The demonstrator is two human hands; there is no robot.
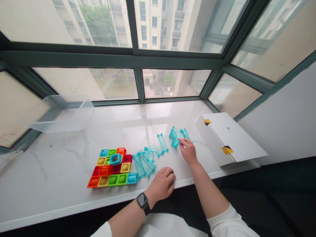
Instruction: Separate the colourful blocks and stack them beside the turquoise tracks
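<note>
My right hand (189,151) pinches the near end of a clear blue curved track piece (174,134), part of a small cluster at the middle right. Another clear blue piece (185,133) lies just behind my fingers. At the counter's front edge rests my left hand (161,184), its fingers curled in with nothing visible in them; a dark watch (142,200) is on that wrist. Farther left are a straight blue track piece (162,143), a curved one (153,150) and several fanned straight pieces (144,164). Beside them sit colourful square blocks (113,179) in rows, with one blue block (115,159) stacked on top.
A clear plastic bin (63,126) stands at the back left of the white marbled counter (69,164). On the right is a white box (229,135) with yellow-and-black tape. Windows in dark frames (172,62) border the counter behind.
</note>
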